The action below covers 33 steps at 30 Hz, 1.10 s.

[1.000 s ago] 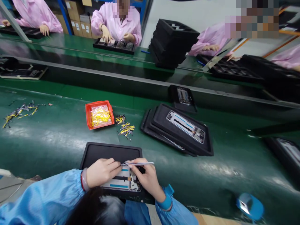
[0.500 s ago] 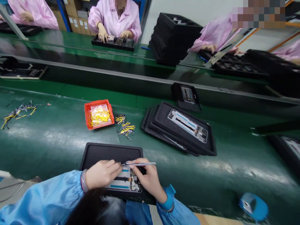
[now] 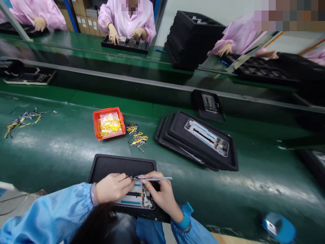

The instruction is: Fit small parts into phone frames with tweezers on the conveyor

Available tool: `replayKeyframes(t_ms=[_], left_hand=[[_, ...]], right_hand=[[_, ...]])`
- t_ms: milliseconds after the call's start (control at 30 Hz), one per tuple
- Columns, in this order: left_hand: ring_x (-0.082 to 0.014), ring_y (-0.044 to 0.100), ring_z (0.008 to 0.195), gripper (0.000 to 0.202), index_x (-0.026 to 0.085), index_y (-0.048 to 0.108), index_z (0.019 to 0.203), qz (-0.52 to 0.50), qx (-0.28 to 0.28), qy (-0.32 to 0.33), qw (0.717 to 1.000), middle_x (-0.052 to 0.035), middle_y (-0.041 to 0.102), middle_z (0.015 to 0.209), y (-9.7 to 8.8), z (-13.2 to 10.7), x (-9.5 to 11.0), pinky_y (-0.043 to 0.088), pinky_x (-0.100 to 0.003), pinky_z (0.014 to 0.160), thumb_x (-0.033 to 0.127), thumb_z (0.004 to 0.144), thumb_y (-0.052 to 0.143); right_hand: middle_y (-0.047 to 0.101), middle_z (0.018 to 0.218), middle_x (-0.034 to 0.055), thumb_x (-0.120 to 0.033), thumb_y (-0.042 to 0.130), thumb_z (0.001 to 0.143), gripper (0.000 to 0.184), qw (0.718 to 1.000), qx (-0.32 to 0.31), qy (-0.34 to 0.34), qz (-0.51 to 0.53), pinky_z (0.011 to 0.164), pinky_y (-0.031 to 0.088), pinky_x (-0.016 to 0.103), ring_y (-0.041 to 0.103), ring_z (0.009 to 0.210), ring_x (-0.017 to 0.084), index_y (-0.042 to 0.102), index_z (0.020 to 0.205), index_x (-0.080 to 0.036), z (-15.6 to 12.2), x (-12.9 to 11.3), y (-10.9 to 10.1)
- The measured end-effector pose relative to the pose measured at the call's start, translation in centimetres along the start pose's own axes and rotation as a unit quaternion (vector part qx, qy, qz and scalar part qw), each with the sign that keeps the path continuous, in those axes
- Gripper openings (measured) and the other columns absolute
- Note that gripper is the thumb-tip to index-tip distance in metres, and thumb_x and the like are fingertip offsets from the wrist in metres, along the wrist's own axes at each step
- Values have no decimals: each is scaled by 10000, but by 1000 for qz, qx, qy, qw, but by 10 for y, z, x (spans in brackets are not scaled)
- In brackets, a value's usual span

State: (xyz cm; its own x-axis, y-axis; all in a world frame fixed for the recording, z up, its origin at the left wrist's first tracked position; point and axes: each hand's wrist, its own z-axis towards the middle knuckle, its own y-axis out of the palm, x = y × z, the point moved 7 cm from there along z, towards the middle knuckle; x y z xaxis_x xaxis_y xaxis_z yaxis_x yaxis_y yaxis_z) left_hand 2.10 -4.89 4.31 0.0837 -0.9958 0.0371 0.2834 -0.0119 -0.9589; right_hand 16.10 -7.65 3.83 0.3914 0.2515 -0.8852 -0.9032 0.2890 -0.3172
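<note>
A phone mid-frame with blue strips and a dark ribbon cable lies in a black tray before me. My right hand is closed in a pinch around pale tweezers, held nearly level over the phone's far edge. Over the phone's left part rests my left hand, its fingers bent together and their tips beside the tweezers' points. Whatever sits between those fingertips is too small to make out. The hand also hides the left end of the phone.
A red bin holds bagged yellow pieces, with a pile of small yellow-and-black strips beside it. Another pile lies left. Stacked black trays carry a phone frame. A blue wristband-like loop lies right. Co-workers sit opposite.
The whole view has shifted slightly, so the bench things appear a little further right. Both hands keep almost the same pose on the phone, and the tweezers stay in my right hand.
</note>
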Motion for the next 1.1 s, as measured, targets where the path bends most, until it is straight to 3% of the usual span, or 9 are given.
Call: replayKeyframes(t_ms=[267,467,700,800,967,1100], left_hand=[[-135,536,643,249,118,567,1021,-27,-23,-18,999,-57,627,821,4,1,-4,420,-251,552,129,984,321],[-134,515,617,204,143,556,979,-46,-5,-45,998,-20,604,773,6,3,-8,397,-265,539,148,982,352],[-130,515,628,75,162,556,943,-46,-41,-78,995,-7,588,777,15,9,-9,410,-262,546,185,927,487],[-135,531,659,77,169,564,887,-69,-40,-115,990,-9,603,810,14,13,-12,431,-258,576,193,917,498],[-150,567,754,150,153,597,918,-135,-32,-251,958,-11,610,851,20,16,-27,471,-248,662,241,821,670],[-132,568,756,60,196,647,872,-146,-13,-270,952,-7,599,914,28,21,-26,462,-236,667,223,823,669]], right_hand=[[687,757,32,-227,598,886,6,1000,3,3,7,614,554,285,685,683,198,599,880,-229,0,2,1],[691,731,30,-287,610,891,75,1000,17,11,13,567,569,264,694,646,198,619,850,-225,1,6,-1],[704,693,49,-366,599,895,185,999,10,-40,-35,535,576,294,692,611,225,652,788,-225,4,6,-3],[701,659,48,-381,600,892,211,997,21,-58,-53,501,575,294,680,558,226,660,762,-226,5,5,-5],[705,720,54,-378,602,891,158,997,33,-45,-49,544,591,298,695,628,232,644,840,-236,4,8,-12],[710,816,60,-329,550,924,73,996,85,-19,2,674,601,396,706,778,271,596,937,-274,-8,18,-34]])
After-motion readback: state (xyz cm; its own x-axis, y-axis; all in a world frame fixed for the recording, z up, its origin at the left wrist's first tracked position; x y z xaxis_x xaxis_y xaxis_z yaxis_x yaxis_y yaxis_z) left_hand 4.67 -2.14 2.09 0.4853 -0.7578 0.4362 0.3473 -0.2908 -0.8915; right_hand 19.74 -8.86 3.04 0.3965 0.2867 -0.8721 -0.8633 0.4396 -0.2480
